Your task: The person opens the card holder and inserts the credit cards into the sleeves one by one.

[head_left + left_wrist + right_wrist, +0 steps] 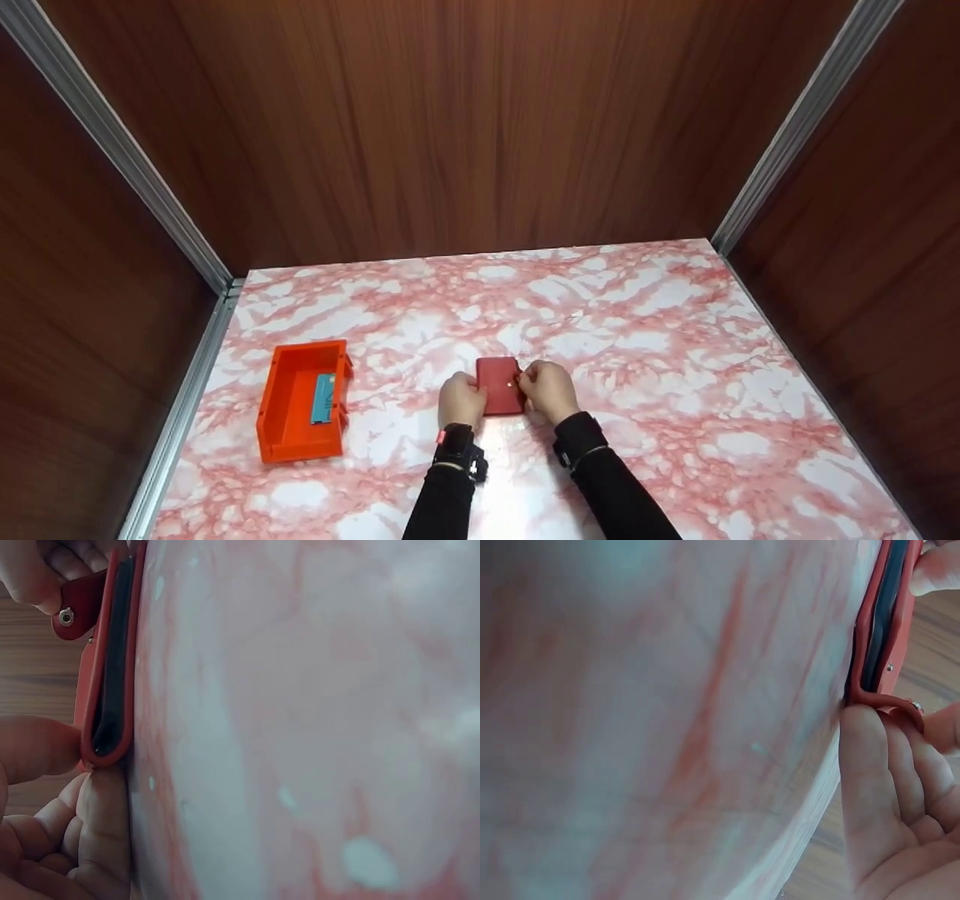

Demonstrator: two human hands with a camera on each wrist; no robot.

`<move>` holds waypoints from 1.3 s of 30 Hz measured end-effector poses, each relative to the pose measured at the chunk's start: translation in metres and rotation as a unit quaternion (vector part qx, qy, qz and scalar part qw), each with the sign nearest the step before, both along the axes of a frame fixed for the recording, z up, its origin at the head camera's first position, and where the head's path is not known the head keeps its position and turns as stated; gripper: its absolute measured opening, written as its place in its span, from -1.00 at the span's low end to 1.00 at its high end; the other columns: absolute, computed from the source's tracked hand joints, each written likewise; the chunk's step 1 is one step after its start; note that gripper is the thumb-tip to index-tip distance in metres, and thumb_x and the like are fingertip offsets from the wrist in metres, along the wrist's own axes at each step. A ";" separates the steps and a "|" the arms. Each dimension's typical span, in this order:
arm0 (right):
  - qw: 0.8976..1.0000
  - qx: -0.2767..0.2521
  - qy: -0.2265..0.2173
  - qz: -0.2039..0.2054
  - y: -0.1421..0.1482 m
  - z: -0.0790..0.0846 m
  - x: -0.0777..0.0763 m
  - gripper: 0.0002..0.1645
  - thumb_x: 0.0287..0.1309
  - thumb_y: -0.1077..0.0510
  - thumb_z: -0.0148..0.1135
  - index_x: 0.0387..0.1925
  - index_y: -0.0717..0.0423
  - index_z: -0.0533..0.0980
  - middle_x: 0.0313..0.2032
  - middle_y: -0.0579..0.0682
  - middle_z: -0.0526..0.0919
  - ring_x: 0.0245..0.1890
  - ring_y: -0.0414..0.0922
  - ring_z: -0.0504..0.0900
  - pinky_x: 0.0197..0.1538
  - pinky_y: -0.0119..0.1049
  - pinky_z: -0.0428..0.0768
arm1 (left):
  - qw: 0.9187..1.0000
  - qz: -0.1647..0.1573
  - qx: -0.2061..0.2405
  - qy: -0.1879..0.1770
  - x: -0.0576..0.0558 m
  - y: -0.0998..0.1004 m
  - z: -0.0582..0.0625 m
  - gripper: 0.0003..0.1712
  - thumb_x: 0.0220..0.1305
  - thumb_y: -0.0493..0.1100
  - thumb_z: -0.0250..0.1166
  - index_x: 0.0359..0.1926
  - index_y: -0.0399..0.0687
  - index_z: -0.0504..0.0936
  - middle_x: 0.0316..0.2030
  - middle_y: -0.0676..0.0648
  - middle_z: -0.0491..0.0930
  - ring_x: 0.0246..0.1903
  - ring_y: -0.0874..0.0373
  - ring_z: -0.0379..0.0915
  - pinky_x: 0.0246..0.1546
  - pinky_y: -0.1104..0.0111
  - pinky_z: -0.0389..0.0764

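Observation:
A red card wallet (pixel 497 384) with a snap strap lies on the marbled tabletop, between both hands in the head view. My left hand (pixel 460 400) pinches its folded left edge, thumb on top and fingers beneath, as the left wrist view shows. My right hand (pixel 552 391) pinches the short strap (pixel 79 607) at the opposite side. The strap stands away from the wallet's face, its metal snap (pixel 66 616) unfastened. Dark inner layers (pixel 117 645) show at the wallet's end. In the right wrist view the strap (pixel 892 701) bends outward between thumb and fingers.
To the left stands an orange open bin (pixel 289 401) with a flat teal packet (pixel 323 398) inside, against its right wall. Brown wood-look panels (pixel 450 127) rise behind and at both sides of the tabletop (pixel 645 450), with metal rails (pixel 810 112) at the corners.

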State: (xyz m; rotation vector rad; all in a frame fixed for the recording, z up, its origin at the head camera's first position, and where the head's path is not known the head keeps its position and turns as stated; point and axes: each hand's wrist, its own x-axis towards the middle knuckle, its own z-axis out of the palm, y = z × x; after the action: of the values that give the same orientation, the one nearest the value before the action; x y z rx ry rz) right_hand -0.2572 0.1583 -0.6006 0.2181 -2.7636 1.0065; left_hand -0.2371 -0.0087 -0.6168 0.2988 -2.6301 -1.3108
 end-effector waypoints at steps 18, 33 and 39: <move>0.999 -0.038 -0.014 -0.011 0.016 0.007 0.001 -0.89 -0.02 0.34 0.30 -0.53 0.12 0.54 -0.57 -0.09 0.56 -0.50 -0.11 0.53 -0.31 -0.17 0.52 | 1.000 -0.002 0.001 0.001 0.000 0.000 -0.002 -0.84 0.06 -0.24 0.45 -0.37 -0.19 0.63 -0.49 -0.05 0.61 -0.38 0.00 0.58 -0.27 0.17 0.58; 1.000 -0.007 0.020 0.004 0.021 0.005 0.002 -0.81 -0.11 0.47 0.33 -0.42 0.23 0.57 -0.46 0.00 0.56 -0.37 0.00 0.57 -0.20 -0.07 0.55 | 1.000 -0.006 0.000 0.004 0.001 0.000 -0.002 -0.84 0.07 -0.25 0.43 -0.36 -0.21 0.62 -0.49 -0.05 0.62 -0.39 0.01 0.58 -0.28 0.18 0.58; 0.999 0.006 0.035 0.006 0.022 0.003 0.001 -0.82 -0.12 0.45 0.37 -0.44 0.24 0.55 -0.47 0.02 0.54 -0.38 0.02 0.56 -0.23 -0.06 0.54 | 1.000 -0.005 0.008 0.004 0.001 0.000 -0.001 -0.86 0.07 -0.26 0.43 -0.37 -0.20 0.63 -0.50 -0.04 0.63 -0.38 0.03 0.59 -0.28 0.19 0.58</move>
State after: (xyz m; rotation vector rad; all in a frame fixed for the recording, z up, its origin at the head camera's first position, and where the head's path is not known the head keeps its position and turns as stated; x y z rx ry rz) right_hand -0.2561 0.1798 -0.5980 0.2661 -2.7100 0.9660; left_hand -0.2362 -0.0090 -0.6176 0.2834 -2.6197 -1.3330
